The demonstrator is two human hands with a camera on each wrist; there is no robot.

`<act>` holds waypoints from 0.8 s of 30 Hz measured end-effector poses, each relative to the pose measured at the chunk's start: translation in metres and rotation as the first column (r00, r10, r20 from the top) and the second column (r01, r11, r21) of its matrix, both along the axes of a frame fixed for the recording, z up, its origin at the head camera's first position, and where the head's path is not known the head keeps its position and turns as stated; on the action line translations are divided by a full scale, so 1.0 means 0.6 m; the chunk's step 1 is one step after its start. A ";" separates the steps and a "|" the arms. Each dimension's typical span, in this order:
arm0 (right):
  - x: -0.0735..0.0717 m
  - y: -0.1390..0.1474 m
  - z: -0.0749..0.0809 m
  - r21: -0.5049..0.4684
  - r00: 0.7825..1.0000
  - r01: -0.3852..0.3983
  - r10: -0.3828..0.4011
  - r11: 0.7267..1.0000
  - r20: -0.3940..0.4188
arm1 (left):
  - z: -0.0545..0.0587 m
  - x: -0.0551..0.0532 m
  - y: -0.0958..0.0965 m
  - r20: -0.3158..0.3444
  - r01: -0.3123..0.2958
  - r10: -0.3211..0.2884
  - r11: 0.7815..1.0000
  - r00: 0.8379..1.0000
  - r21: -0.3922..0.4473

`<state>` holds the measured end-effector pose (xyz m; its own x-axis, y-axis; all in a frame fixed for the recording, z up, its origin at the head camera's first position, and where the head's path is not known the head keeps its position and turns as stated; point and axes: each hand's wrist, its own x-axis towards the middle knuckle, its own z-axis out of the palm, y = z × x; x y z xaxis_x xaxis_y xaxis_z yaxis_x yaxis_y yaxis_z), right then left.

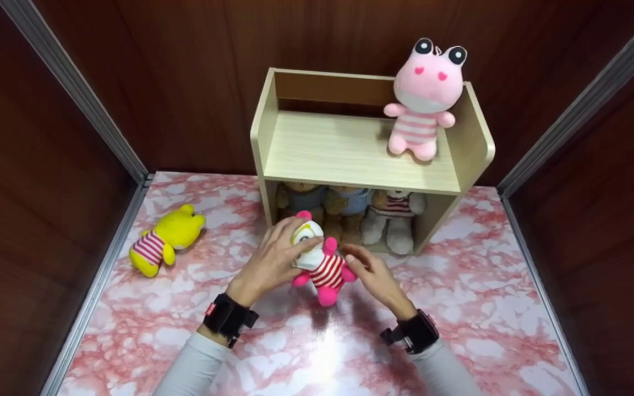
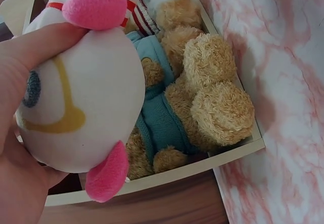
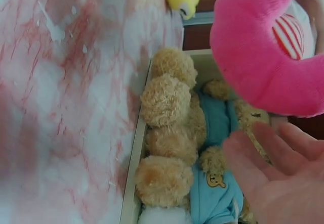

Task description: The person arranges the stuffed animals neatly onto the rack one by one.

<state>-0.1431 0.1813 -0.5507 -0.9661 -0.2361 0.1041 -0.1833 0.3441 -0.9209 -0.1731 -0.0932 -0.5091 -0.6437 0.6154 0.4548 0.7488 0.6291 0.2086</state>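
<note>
A small red tag [image 1: 210,309] sits on the black left wrist band [image 1: 230,320], but its marks are too small to read. The light blue shirt [image 3: 223,196] on the middle bear [image 1: 344,223] has a little bear-face badge [image 3: 216,179].

The left grip [image 1: 275,250] is closed around the white head of a pink and white toy [image 1: 328,272]. The thumb lies across the toy's face, near a round blue eye and a yellow line. The toy wears a red and white striped top. It is in front of the bottom part of the wooden shelf [image 1: 322,143].

The right grip [image 1: 375,278] is loose, with its fingers a little bent and not wrapped around anything. It is right by the toy's pink side; I cannot tell if they touch.

Two more bears [image 1: 301,201] [image 1: 395,220] sit in the bottom part, one on each side of the middle bear. A pink toy with big eyes [image 1: 424,88] is up top, at the right end. A yellow toy [image 1: 179,231] lies on the pink and white counter [image 1: 482,308], off to the left.
</note>
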 end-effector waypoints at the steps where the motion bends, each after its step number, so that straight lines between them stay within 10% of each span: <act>1: 0.000 -0.002 0.000 0.000 1.000 -0.017 0.017 1.000 0.013 | 0.001 -0.001 0.002 -0.003 0.004 -0.004 1.000 1.000 -0.011; 8: 0.002 -0.007 0.000 0.046 0.990 -0.091 0.085 0.995 0.114 | 0.006 -0.003 0.014 -0.040 0.026 -0.029 0.997 0.999 -0.077; 24: 0.001 -0.004 -0.013 0.096 0.994 -0.100 0.096 0.990 0.043 | 0.002 -0.007 0.026 -0.131 0.010 -0.033 0.985 0.991 -0.174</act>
<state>-0.1422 0.1789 -0.5586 -0.9407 -0.3370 0.0394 -0.1860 0.4153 -0.8905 -0.1772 -0.0774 -0.5082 -0.5704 0.7051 0.4213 0.7762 0.6305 -0.0044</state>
